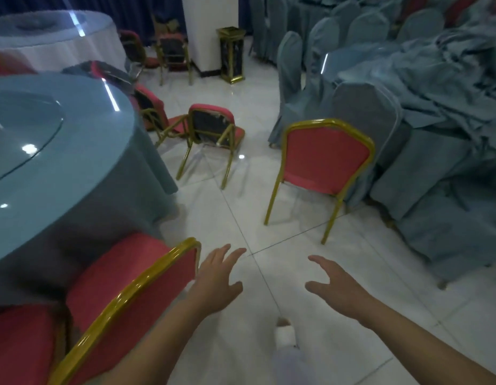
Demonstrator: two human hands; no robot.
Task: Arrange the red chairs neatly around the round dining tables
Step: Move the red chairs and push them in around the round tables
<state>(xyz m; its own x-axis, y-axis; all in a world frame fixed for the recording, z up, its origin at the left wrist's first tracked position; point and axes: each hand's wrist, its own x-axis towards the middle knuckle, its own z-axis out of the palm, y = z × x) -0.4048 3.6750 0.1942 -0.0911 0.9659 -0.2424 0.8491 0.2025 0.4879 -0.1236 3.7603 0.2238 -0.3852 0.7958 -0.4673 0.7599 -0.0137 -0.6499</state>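
Both hands hang empty low in the frame, fingers spread and straight. The left hand (217,282) is just beside the gilt top rail of a red chair (130,295) tucked against the blue-clothed round table (74,168) at lower left, and the right hand (338,287) is well apart from it over bare tile. A second red chair (324,159) stands at centre right just beside the stacked covered chairs (380,120), a third red chair (213,126) stands at centre near the table's edge, and white tiled floor (241,215) lies open between them.

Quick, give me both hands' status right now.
Left hand: open, fingers spread, holding nothing, just beside the back of the near red chair.
Right hand: open, holding nothing, over the floor.
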